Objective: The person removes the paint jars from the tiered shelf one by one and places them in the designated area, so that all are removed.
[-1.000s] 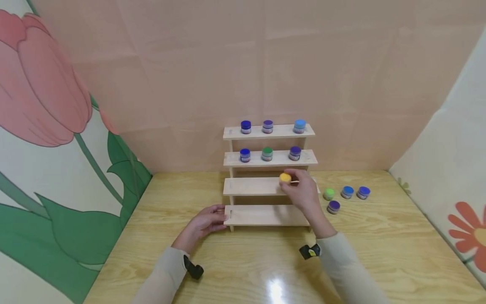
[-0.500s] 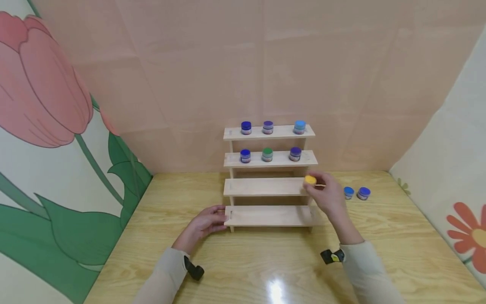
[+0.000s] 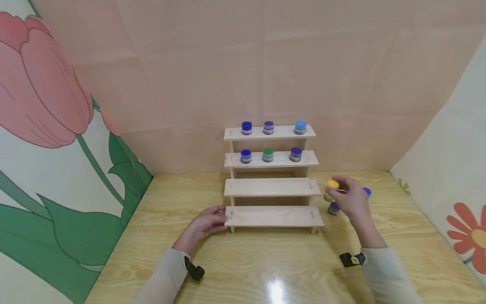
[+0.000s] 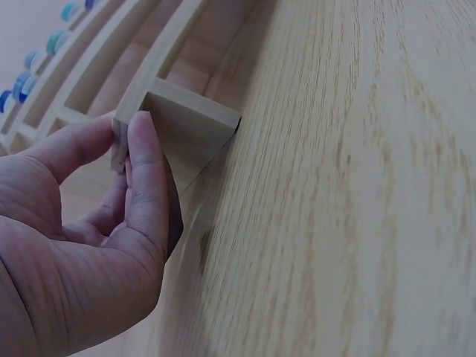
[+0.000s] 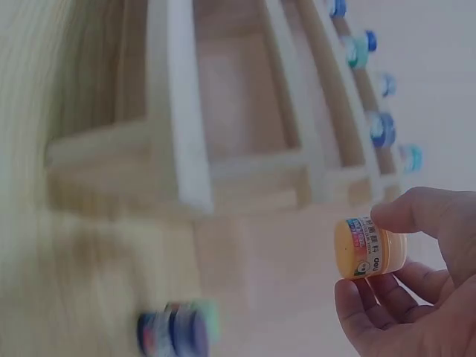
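The step in hand appears to be handling one small jar while the furniture is steadied: the left grip (image 3: 206, 221) pinches the left end of the lowest board of a wooden rack (image 3: 265, 187), and the right grip (image 3: 352, 200) holds a yellow jar (image 3: 333, 184) between thumb and fingers. That jar is in the air, just right of the rack and apart from it, its printed label facing the right wrist view. Wherever it is put down, the next move seems to call for a level lowering, with the knuckles kept off the jars standing close beneath. Counting up, there is one rack with four shelves, standing on one worktop (image 3: 243, 261). The top shelf bears three jars: dark blue (image 3: 247, 128), purple (image 3: 268, 128) and light blue (image 3: 300, 128). The second bears three more: blue (image 3: 246, 156), green (image 3: 268, 155) and dark purple (image 3: 296, 154). On the worktop at least three show: a purple-lidded one (image 3: 334, 208), a partly covered greenish one (image 3: 328, 197) and a blue-lidded one (image 3: 366, 192); whether the right grip hides another, I cannot tell.
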Available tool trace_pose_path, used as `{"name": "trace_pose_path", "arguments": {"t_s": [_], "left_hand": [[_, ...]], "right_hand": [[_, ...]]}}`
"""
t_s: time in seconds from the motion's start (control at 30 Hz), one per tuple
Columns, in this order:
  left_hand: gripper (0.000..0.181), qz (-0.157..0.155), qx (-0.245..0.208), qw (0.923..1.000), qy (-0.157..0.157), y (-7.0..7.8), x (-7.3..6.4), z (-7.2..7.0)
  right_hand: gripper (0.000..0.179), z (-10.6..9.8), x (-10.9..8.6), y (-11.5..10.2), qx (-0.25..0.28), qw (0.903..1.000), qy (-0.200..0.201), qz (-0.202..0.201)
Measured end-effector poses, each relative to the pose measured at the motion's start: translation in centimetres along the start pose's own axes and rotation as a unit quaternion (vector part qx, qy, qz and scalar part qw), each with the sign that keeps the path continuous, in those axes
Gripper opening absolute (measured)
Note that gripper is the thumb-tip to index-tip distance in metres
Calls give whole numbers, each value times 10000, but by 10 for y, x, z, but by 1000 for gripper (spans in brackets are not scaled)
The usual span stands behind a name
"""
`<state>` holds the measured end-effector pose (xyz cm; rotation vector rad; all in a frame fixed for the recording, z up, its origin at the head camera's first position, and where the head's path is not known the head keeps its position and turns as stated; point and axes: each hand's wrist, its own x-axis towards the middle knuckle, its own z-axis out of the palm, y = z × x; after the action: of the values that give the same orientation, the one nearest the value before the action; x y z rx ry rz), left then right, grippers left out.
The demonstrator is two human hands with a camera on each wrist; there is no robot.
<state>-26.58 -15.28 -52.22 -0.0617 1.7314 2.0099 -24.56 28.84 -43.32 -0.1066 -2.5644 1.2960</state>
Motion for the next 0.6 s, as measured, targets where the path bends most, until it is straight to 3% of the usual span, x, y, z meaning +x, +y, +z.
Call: {"name": "trace_pose_path", "arguments": {"t_s": [0.3,0.6], "left_hand": [[64,-32,-38,10000,39,0,0,1],[63,-42,-8,10000,54,0,1,1]], "right_hand": [[56,-9,5,39,-90,9998,108,136],[58,-12,11,69,-34,9984,67,566]]}}
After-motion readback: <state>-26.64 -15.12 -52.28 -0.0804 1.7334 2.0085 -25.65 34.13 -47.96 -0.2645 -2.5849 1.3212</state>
